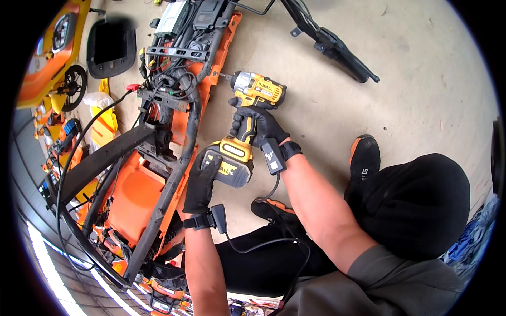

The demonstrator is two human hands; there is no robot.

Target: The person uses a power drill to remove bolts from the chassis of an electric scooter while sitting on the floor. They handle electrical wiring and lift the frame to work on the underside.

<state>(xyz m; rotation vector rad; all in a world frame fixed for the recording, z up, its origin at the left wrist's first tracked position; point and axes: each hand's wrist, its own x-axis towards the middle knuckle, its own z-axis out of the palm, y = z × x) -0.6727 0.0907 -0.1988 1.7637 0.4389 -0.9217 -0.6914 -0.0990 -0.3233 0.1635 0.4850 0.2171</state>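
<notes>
While right hand (258,124) fingers grip yellow drill (253,92) | left hand (203,179) clasps orange frame (134,195)

bare concrete floor (421,68), pale grey and lightly scuffed, evenly lit. a black handlebar piece (337,47) lies on it at the top. to the left, scattered yellow and orange body panels (52,52), a small black wheel (75,84) and a black seat (110,47). along the lower left rim runs a bright white strip (47,268) of light
</notes>
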